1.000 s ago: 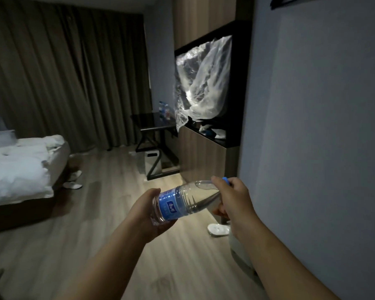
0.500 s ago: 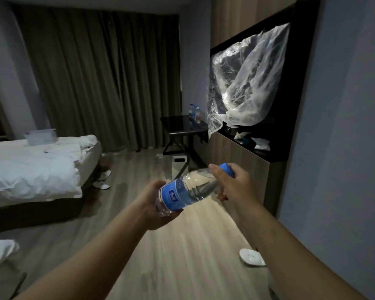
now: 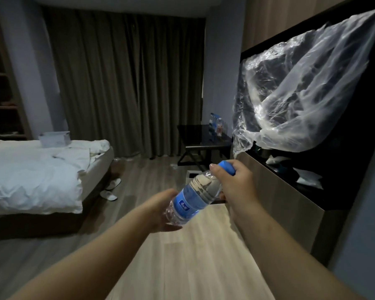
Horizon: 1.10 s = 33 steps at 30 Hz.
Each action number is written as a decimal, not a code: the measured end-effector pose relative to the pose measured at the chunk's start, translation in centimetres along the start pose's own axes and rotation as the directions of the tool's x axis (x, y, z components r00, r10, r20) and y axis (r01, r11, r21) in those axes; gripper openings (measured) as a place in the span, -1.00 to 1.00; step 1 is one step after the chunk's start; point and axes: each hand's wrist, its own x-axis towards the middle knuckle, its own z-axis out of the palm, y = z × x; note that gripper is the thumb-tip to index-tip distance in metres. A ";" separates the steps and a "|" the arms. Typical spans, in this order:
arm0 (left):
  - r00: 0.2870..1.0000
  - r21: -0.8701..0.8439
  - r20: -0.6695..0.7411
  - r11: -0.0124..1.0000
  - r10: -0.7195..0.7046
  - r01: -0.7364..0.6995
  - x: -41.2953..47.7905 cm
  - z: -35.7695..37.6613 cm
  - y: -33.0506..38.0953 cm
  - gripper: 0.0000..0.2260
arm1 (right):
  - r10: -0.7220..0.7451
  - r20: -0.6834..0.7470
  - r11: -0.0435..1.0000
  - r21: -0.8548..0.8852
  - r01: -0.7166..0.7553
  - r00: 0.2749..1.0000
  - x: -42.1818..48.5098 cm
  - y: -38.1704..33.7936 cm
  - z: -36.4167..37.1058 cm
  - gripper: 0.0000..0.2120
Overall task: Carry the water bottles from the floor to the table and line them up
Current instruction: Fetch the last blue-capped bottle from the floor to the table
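Observation:
I hold one clear water bottle with a blue label and blue cap, tilted with the cap up to the right, in front of me at waist height. My left hand cups its base. My right hand grips its neck just under the cap. Far ahead a dark table stands by the curtain, and several water bottles stand at its back right corner.
A bed with white bedding fills the left, with white slippers on the wooden floor beside it. On the right a low wooden cabinet runs along the wall under a screen draped in clear plastic. A small white bin stands before the table.
I have moved forward into the room; the table and cabinet are nearer and the bed shows more. The bottle stays in both hands, tilted a little more upright.

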 end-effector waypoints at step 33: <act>0.834 0.910 0.226 0.197 0.503 -0.365 57.5 -16.8 29.0 -0.68 | 0.155 0.171 0.836 -0.547 -0.037 0.973 50.5 30.1 29.8 -0.83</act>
